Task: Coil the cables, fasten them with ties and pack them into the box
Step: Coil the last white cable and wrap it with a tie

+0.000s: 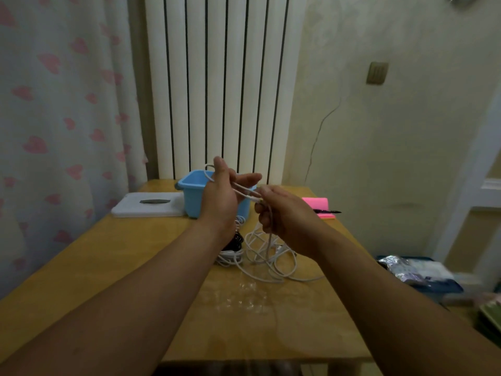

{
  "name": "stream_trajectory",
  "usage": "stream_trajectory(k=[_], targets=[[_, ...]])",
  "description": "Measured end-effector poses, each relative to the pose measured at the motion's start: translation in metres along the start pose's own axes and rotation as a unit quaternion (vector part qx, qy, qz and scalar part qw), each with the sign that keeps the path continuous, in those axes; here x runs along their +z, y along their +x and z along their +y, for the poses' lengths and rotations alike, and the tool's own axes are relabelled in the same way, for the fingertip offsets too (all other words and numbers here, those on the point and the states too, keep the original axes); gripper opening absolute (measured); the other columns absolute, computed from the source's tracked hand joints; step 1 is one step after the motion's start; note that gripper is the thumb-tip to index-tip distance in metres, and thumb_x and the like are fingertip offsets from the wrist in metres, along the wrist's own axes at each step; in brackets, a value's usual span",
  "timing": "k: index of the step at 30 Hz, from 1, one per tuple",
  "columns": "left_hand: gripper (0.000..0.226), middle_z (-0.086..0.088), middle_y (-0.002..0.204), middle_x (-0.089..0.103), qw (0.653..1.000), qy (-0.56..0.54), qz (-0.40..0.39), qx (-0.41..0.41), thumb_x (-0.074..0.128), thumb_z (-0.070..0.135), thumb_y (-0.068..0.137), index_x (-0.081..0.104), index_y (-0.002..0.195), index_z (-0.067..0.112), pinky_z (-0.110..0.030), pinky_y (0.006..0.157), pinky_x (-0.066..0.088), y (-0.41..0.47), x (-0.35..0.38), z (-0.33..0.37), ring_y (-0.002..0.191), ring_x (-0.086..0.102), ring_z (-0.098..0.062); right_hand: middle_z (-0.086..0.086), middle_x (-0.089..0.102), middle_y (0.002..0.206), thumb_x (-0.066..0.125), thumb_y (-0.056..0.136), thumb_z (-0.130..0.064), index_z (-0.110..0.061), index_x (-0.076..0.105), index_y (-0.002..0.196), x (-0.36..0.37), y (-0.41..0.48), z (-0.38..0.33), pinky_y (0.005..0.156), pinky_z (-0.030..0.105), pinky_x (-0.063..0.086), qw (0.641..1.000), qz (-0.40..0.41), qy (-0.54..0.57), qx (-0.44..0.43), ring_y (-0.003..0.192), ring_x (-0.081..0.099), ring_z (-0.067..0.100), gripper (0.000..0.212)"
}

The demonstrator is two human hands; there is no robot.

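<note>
The coiling step is under way, by my reading: a white cable (245,191) is being wound into loops between both hands, raised above the worktop (108,267). The left hand (219,196) is holding the gathered loops, one turn showing around its thumb, its grip closing loosely over the strands. The right hand (282,215) is pinching the same cable just beside the left fingers, its grip closed on the strand, and feeding it across. The rest of the cable is trailing down from the right hand into a loose white tangle (271,256) lying on the worktop below. A darker bundle (235,240) is sitting just beside it (partly hidden behind the left wrist).

The next move probably calls for drawing up more slack and laying another even turn onto the left hand without snagging the tangle.

The blue box (192,191) is waiting behind the hands, its white lid (146,204) lying beside it.
</note>
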State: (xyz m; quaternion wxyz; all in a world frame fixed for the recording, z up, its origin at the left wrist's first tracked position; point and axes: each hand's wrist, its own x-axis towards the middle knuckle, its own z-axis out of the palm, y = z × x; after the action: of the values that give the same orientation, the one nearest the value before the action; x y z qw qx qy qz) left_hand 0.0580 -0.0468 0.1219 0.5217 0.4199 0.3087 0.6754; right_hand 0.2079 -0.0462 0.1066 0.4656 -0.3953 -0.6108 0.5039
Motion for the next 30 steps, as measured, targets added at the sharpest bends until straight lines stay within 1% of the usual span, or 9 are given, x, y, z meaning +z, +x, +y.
stream_trajectory(k=[6,10,14,15,18,21,24,26,30], targets=[[0.069,-0.004,0.138,0.066,0.984,0.174,0.027,0.031,0.058,0.072,0.088,0.057,0.133,0.02,-0.034,0.094,0.056,0.004,-0.029,-0.005,0.119,0.065,-0.017,0.001,0.061,0.079,0.056,0.109,-0.028,-0.011,0.071,0.107,-0.005,0.006,-0.01,0.06,0.03,0.043,0.978,0.129,-0.157,-0.051,0.068,0.049,0.015,0.022],[0.097,0.012,0.146,0.046,0.886,0.435,-0.107,0.118,0.075,0.062,0.084,0.031,0.164,0.028,-0.018,0.089,0.046,0.013,-0.057,0.004,0.128,0.049,-0.007,-0.002,0.066,0.087,0.057,0.108,-0.029,-0.016,0.069,0.105,-0.004,0.005,-0.025,0.062,0.022,0.042,0.927,0.102,-0.348,-0.101,0.069,0.055,0.008,0.018],[0.045,0.009,0.114,0.075,0.83,0.487,-0.266,0.053,0.07,0.033,0.103,0.052,0.144,0.028,-0.029,0.09,0.057,0.014,-0.041,0.005,0.098,0.073,-0.003,-0.006,0.069,0.093,0.06,0.106,-0.03,-0.023,0.066,0.104,0.015,0.012,-0.032,0.067,0.017,0.044,0.911,0.059,-0.381,-0.144,0.081,0.064,0.003,0.01],[0.023,0.005,0.095,0.077,0.837,0.476,-0.266,0.045,0.061,0.032,0.108,0.061,0.129,0.023,-0.027,0.079,0.058,0.013,-0.04,0.007,0.082,0.074,-0.005,-0.005,0.069,0.093,0.062,0.106,-0.031,-0.022,0.064,0.106,0.018,0.014,-0.031,0.067,0.017,0.045,0.913,0.067,-0.374,-0.152,0.081,0.064,0.003,0.009],[0.033,0.001,0.064,0.058,0.91,0.354,-0.214,-0.03,0.047,0.034,0.114,0.069,0.109,0.011,-0.025,0.058,0.049,0.022,-0.051,0.005,0.053,0.054,-0.012,0.0,0.069,0.085,0.065,0.104,-0.035,-0.02,0.061,0.114,0.013,0.016,-0.023,0.058,0.017,0.045,0.929,0.077,-0.338,-0.13,0.063,0.06,0.0,0.018],[0.019,0.004,0.059,0.038,0.979,0.147,-0.097,-0.1,0.05,0.021,0.112,0.061,0.103,0.008,-0.023,0.046,0.033,0.034,-0.067,0.003,0.047,0.033,-0.009,0.001,0.065,0.076,0.062,0.106,-0.03,-0.014,0.067,0.106,-0.001,0.015,-0.006,0.061,0.029,0.051,0.952,0.046,-0.297,-0.066,0.059,0.058,0.008,0.016],[0.021,0.004,0.06,0.037,0.984,0.098,-0.078,-0.125,0.053,0.029,0.111,0.058,0.099,0.012,-0.023,0.044,0.029,0.037,-0.069,-0.012,0.048,0.031,-0.009,0.004,0.063,0.073,0.058,0.108,-0.023,-0.009,0.07,0.105,0.003,0.02,0.009,0.06,0.029,0.052,0.972,0.056,-0.225,-0.043,0.059,0.058,0.011,0.019],[0.038,-0.006,0.067,0.048,0.986,0.094,-0.077,-0.115,0.059,0.046,0.108,0.059,0.107,0.008,-0.026,0.047,0.043,0.035,-0.061,-0.022,0.052,0.045,-0.014,0.007,0.067,0.076,0.058,0.108,-0.024,-0.008,0.07,0.104,0.019,0.026,0.015,0.059,0.03,0.052,0.975,0.072,-0.206,-0.047,0.059,0.061,0.014,0.021],[0.065,-0.018,0.113,0.078,0.985,0.136,-0.089,-0.061,0.066,0.06,0.096,0.065,0.128,0.004,-0.05,0.094,0.063,0.041,-0.052,-0.032,0.104,0.078,-0.031,-0.002,0.073,0.083,0.056,0.108,-0.03,-0.018,0.07,0.108,0.052,0.041,0.027,0.058,0.021,0.053,0.961,0.065,-0.25,-0.103,0.063,0.067,0.005,0.019]])
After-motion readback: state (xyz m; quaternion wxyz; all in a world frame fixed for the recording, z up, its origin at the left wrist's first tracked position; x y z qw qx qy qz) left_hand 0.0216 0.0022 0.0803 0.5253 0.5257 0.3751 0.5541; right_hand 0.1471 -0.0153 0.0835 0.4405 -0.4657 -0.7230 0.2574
